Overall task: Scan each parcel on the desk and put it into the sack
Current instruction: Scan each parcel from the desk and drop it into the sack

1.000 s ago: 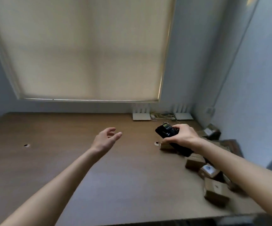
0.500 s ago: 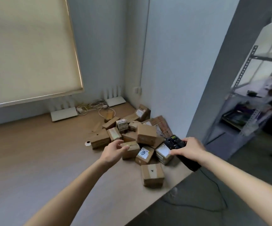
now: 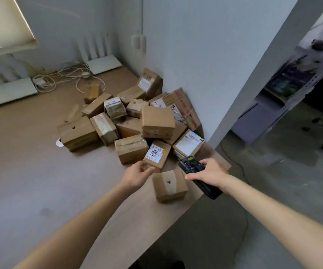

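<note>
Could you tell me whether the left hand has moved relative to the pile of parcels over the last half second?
Yes. The left hand has come toward the near edge of the desk, from beside the taped parcel to just left of the lone near parcel.

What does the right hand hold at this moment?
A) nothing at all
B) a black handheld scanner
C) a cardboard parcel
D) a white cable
B: the right hand grips a black handheld scanner above the desk edge, beside the parcel with the taped top; the left hand holds nothing.
</note>
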The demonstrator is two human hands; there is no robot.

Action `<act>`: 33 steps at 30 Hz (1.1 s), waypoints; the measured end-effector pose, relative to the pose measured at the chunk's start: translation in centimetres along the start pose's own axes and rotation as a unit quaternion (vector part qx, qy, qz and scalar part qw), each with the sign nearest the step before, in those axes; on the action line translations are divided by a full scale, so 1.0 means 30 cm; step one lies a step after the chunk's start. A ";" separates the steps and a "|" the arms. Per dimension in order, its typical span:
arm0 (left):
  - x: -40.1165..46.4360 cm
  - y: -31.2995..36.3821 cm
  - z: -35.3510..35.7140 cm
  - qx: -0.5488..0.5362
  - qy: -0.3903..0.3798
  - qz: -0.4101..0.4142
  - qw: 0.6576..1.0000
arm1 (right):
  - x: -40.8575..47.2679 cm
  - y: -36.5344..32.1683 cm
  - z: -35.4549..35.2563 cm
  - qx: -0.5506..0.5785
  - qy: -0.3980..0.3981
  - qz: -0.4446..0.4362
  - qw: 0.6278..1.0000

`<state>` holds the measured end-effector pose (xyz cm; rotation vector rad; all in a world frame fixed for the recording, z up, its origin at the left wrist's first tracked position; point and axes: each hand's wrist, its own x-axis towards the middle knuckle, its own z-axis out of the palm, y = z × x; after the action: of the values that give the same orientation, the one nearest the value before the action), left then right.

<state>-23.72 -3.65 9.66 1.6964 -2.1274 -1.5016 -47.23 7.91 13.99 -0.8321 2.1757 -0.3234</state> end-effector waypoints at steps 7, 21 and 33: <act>0.132 -0.096 0.204 -0.123 -0.043 -0.139 0.982 | 0.211 0.069 0.140 0.034 -0.054 0.031 0.998; -0.074 0.028 0.079 -0.365 0.120 -0.163 0.909 | 0.159 -0.123 -0.009 0.121 -0.189 -0.097 0.970; -0.618 0.214 -0.380 -0.415 0.306 0.004 0.857 | -0.288 -0.635 -0.189 0.130 -0.212 -0.307 0.919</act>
<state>-14.65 2.78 29.43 1.4956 -0.9459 -1.3115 -38.43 -0.98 31.68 -1.2817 1.3959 -0.6578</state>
